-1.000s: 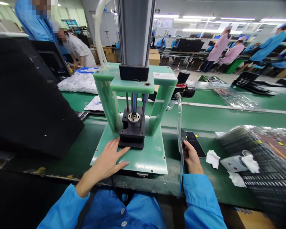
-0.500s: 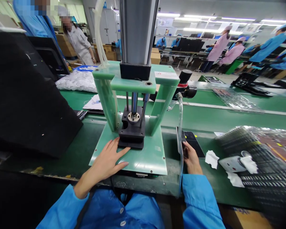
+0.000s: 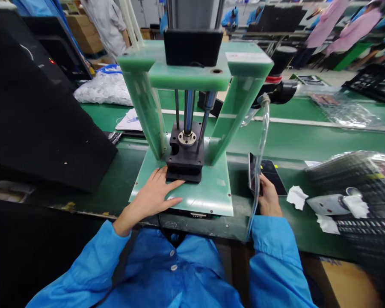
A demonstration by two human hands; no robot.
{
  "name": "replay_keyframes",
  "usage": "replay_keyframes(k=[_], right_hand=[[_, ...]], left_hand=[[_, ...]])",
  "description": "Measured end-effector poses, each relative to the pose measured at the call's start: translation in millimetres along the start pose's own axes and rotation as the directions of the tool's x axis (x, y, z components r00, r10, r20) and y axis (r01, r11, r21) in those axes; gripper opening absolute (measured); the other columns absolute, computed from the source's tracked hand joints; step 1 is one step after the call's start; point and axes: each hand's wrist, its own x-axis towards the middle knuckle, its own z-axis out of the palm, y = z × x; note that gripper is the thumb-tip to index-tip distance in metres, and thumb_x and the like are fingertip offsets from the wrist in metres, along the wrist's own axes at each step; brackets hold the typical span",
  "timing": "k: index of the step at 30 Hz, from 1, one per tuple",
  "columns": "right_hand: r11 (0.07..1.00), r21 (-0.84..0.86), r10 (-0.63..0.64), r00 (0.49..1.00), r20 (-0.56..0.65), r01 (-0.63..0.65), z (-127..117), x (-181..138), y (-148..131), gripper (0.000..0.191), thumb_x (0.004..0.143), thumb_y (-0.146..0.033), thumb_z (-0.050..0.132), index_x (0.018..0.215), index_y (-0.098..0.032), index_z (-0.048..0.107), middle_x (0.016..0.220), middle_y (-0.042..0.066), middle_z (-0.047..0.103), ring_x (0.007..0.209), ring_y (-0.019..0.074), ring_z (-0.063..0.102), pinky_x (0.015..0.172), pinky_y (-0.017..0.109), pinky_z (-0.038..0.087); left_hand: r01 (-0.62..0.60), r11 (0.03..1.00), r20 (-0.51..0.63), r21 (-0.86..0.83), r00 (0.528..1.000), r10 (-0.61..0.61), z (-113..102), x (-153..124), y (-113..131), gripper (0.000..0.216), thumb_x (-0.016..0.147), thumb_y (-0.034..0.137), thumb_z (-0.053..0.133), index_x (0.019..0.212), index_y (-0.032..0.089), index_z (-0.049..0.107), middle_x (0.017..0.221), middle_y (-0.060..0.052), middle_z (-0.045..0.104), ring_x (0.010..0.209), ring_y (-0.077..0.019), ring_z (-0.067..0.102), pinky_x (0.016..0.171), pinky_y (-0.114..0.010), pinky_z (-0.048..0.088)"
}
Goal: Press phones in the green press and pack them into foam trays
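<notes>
A green press fixture (image 3: 211,194) stands in front of me, with a black block (image 3: 185,161) pressed down on its base under a steel rod (image 3: 189,112). My left hand (image 3: 154,197) lies flat and open on the base plate, fingertips touching the block's left front edge. To the right of the fixture, my right hand (image 3: 268,197) grips a thin dark flat panel (image 3: 252,172) held on edge, just behind a clear hose (image 3: 259,158). A second dark panel (image 3: 273,176) lies flat on the bench beside that hand.
A large black housing (image 3: 35,119) fills the left. A stack of black trays in plastic wrap (image 3: 356,188) with white paper scraps (image 3: 297,197) sits at right. A green conveyor (image 3: 324,141) runs behind; bagged parts (image 3: 104,90) lie far left. Other people work in the background.
My head has moved closer and lower, so the fixture looks larger. Both hands have kept their places; the right hand still holds the panel on edge.
</notes>
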Motion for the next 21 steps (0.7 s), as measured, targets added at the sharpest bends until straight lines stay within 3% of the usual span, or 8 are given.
replay_keyframes(k=[8,21], right_hand=[[0.999,0.035,0.033,0.999,0.0,-0.033,4.1,-4.4,-3.0,0.011,0.07,-0.008,0.063,0.075,-0.017,0.06,0.068,-0.005,0.065,0.053,0.0061,0.061,0.064,0.013,0.058],[0.999,0.027,0.029,1.0,-0.001,-0.029,5.5,-6.7,-3.3,0.013,0.071,-0.008,0.059,0.079,-0.018,0.063,0.067,-0.006,0.064,0.054,0.0056,0.06,0.065,0.013,0.057]], left_hand=[[0.002,0.999,-0.033,-0.037,0.999,-0.004,2.5,-0.8,1.4,0.052,0.093,0.053,0.059,0.136,0.024,0.061,0.149,-0.02,0.039,0.139,-0.0438,0.034,0.112,-0.063,0.033],[-0.006,1.0,-0.01,-0.012,1.0,0.006,0.5,-0.6,2.1,0.052,0.095,0.056,0.054,0.135,0.023,0.06,0.146,-0.022,0.04,0.139,-0.0428,0.035,0.11,-0.064,0.035]])
